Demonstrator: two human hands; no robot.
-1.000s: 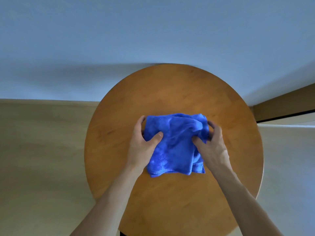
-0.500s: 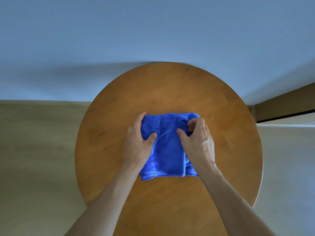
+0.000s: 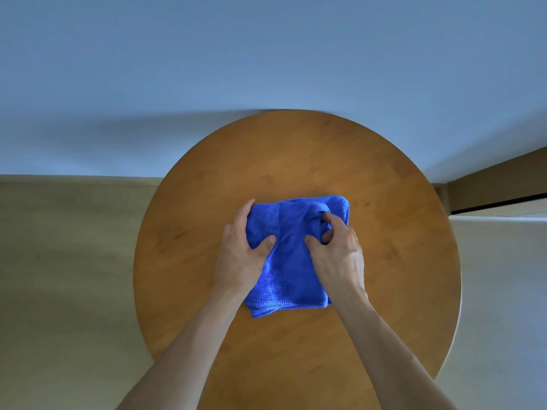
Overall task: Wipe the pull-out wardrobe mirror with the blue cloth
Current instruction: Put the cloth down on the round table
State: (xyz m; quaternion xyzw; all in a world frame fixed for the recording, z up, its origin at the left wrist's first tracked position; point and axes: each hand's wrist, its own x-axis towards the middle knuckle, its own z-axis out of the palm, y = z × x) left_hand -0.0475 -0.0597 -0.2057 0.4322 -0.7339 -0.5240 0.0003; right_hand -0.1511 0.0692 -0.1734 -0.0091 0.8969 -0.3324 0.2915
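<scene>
Gripped by the left hand (image 3: 241, 255) along its left side, thumb on top and fingers curled round the edge, the blue cloth (image 3: 291, 267) is also pinched at its bunched far-right corner by the right hand (image 3: 337, 253). The folded cloth is laid near the middle of the round wooden worktop (image 3: 296, 155), long axis pointed away from the person, stitched hem at the near end. A pale wall (image 3: 266, 54) is seen behind.
</scene>
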